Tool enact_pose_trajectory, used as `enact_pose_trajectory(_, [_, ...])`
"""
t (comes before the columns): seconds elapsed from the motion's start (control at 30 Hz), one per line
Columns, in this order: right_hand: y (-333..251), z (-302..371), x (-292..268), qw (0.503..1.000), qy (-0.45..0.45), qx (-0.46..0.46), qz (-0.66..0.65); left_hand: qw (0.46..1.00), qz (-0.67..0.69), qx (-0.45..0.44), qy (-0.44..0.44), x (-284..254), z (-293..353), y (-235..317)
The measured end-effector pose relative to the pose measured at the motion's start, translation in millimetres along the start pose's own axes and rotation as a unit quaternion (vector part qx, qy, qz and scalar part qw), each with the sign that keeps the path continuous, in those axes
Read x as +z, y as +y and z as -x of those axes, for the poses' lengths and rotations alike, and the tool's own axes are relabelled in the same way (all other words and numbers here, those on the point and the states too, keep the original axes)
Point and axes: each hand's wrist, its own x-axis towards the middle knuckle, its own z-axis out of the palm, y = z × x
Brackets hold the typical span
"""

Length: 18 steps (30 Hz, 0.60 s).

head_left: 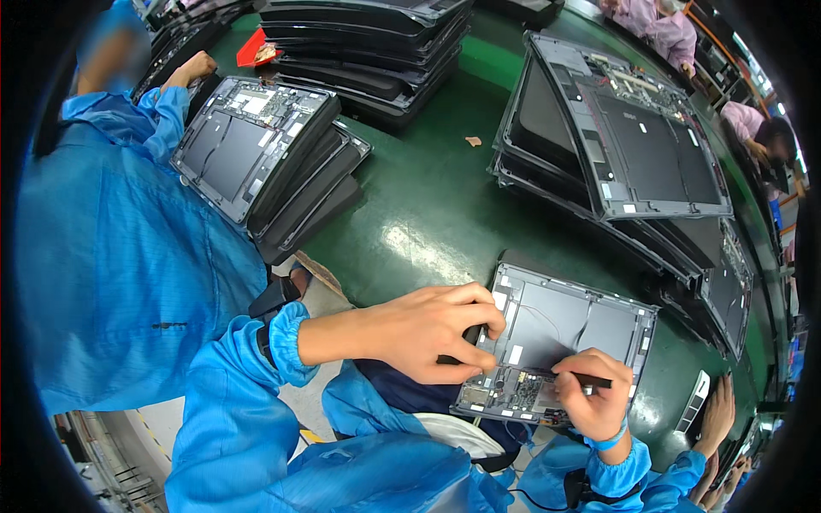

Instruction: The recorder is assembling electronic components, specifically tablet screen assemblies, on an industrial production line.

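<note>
In front of me lies an opened laptop base, its dark battery and a circuit board along the near side exposed. My left hand grips the left edge of this base, with thumb and forefinger curled at the rim. Over the board, my right hand is closed around a short black pen-like tool. The tool's working end is hidden by my fingers. A thin wire loops across the battery.
Stacked laptop bases stand at the right, far middle and left of the green table. Beside me sits a co-worker in a blue smock. Another person's hand rests near a pale strip.
</note>
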Motion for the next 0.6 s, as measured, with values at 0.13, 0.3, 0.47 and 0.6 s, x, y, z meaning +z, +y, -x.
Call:
enact_pose_trajectory(0.13, [-9,-22,-3,0.998,0.015,0.048,-0.047,0.994,0.013,-0.025,0.106,-2,-1,-13])
enact_pose_trajectory(0.3, [6,-56,8,0.991,-0.027,-0.121,0.047,0.991,-0.102,-0.018,0.089,-10,-13,-26])
enact_pose_trajectory(0.47, [-2,-64,4,0.948,-0.085,-0.185,0.246,0.991,-0.109,-0.005,0.080,-15,-15,-32])
enact_pose_trajectory(0.6, [11,-66,14,0.947,-0.075,-0.162,0.266,0.990,-0.116,0.030,0.070,-15,-15,-41])
